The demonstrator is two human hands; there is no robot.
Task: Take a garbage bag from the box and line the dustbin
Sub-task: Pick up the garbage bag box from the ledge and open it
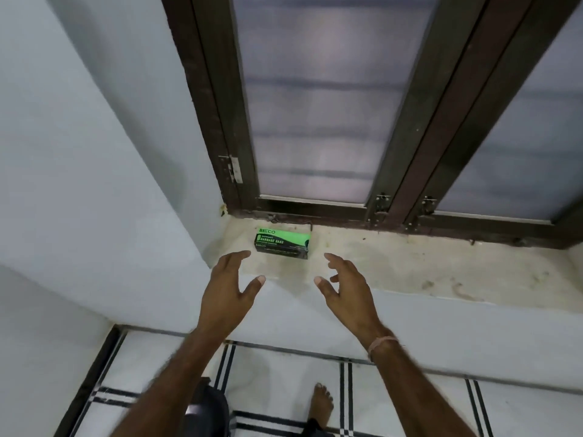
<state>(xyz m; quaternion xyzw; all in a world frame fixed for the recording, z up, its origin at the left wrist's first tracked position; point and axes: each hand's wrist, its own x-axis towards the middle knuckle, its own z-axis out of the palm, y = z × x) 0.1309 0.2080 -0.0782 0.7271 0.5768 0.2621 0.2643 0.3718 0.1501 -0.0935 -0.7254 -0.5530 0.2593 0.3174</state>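
Observation:
A green and black garbage bag box (pixel 281 243) lies flat on the window sill (pixel 410 272), close to the window frame near the sill's left corner. My left hand (pixel 228 287) is stretched out just short of the box on its near left, fingers spread and holding nothing. My right hand (pixel 344 287) is at the same distance on the near right, fingers loosely spread, also holding nothing. Neither hand touches the box. No dustbin is in view.
A dark-framed window (pixel 315 105) with frosted panes rises behind the sill. A white wall (pixel 79 168) closes the left side. Below the sill is a white tiled floor (pixel 284 380) with black stripes, where my bare foot (pixel 320 405) stands.

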